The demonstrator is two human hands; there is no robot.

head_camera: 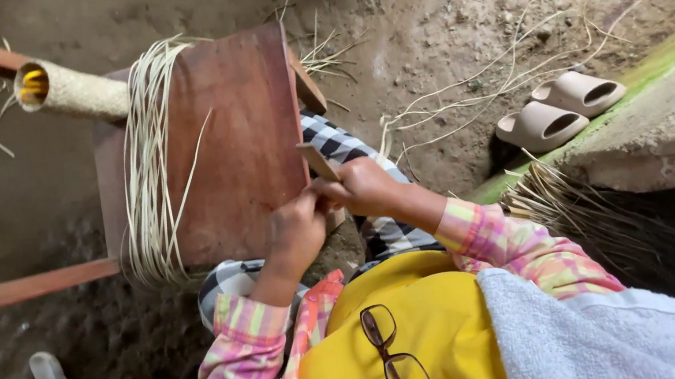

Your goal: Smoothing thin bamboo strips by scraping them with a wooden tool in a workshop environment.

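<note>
Pale straw strips (145,165) hang lengthwise over the reddish wooden board (237,142), ends pointing down; left hand (295,233) curls closed at the board's edge, right hand (362,187) clamped on a small flat wooden stick (317,162), tip aimed up-left

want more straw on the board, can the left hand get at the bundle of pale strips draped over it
Probably yes. The left hand sits at the wooden board's near edge, and the bundle of pale strips hangs over the board's left side with nothing between them. The right hand holds a small wooden stick off to the right.
</note>
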